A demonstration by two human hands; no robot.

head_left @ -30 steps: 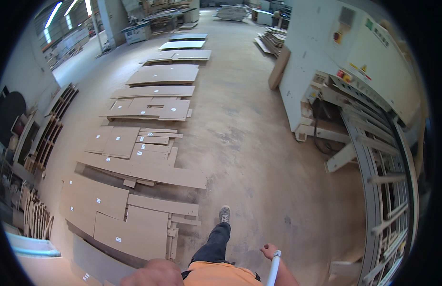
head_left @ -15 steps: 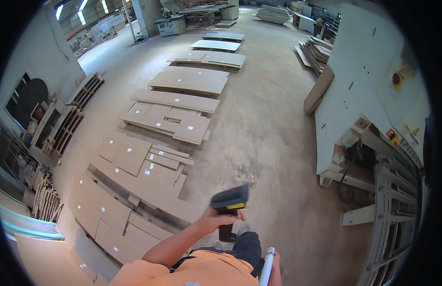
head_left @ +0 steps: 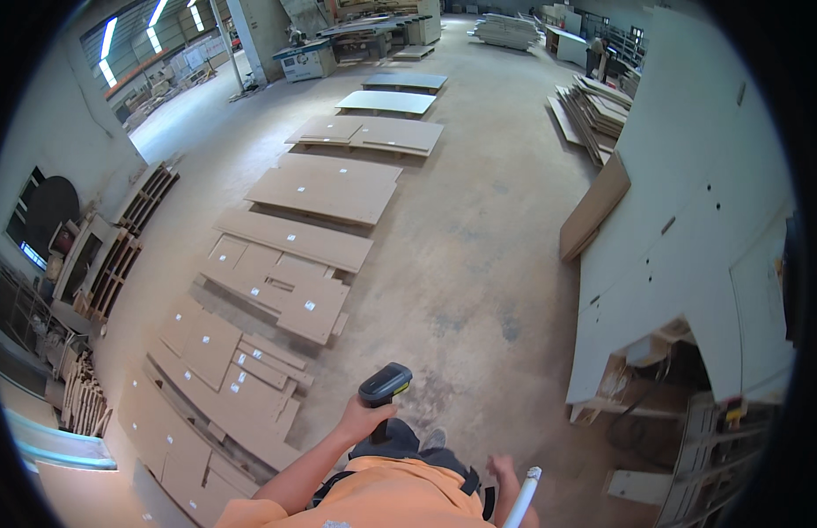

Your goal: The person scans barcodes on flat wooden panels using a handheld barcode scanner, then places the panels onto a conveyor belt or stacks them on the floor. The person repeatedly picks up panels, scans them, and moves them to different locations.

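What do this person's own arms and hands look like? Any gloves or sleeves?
The left hand and left forearm are bare, with no glove or band showing. The left sleeve is plain orange and short. The right hand is ungloved too; a white tube hides part of the right forearm.

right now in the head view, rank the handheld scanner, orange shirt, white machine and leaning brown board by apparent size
1. White machine
2. Orange shirt
3. Leaning brown board
4. Handheld scanner

The scanner, in the left hand, is nearer the camera than the board.
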